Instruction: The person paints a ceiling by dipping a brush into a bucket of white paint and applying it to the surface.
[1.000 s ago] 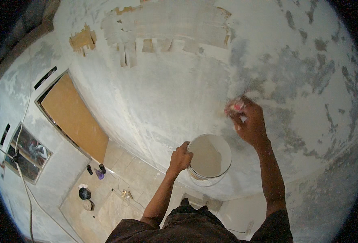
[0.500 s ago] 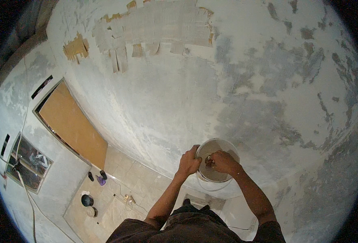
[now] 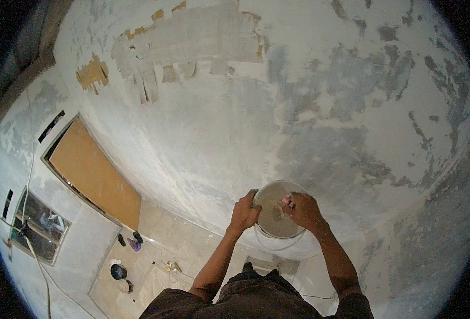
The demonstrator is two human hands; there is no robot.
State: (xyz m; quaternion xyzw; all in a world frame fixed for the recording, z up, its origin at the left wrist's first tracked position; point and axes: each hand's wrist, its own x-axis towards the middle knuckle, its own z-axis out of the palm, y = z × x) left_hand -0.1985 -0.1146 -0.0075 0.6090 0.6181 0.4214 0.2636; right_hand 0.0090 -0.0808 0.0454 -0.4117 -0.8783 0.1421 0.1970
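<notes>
My left hand (image 3: 245,211) grips the left rim of a white bucket (image 3: 271,229), its fingers wrapped round the edge. The bucket holds pale beige-grey, pasty material, and its thin handle hangs loose below it. My right hand (image 3: 302,211) reaches over the bucket's right side and is closed on a small tool (image 3: 287,202) with red and pale parts, held down at the mixture. Fingers hide much of that tool. Behind the bucket stands a patchy white and grey wall (image 3: 208,127), with peeling beige layers high up.
At left are a tan door (image 3: 96,173), a window (image 3: 35,228) and white cables (image 3: 31,250) crossing it. On the tiled floor (image 3: 176,228) lie dark footwear (image 3: 137,238), a purple object (image 3: 135,245), two containers (image 3: 119,271) and a power strip (image 3: 173,267) with a cord.
My right hand has come down from beside the wall into the bucket and has shifted slightly right inside it since. The bucket moved right and down, then slightly left. The view has shifted.
</notes>
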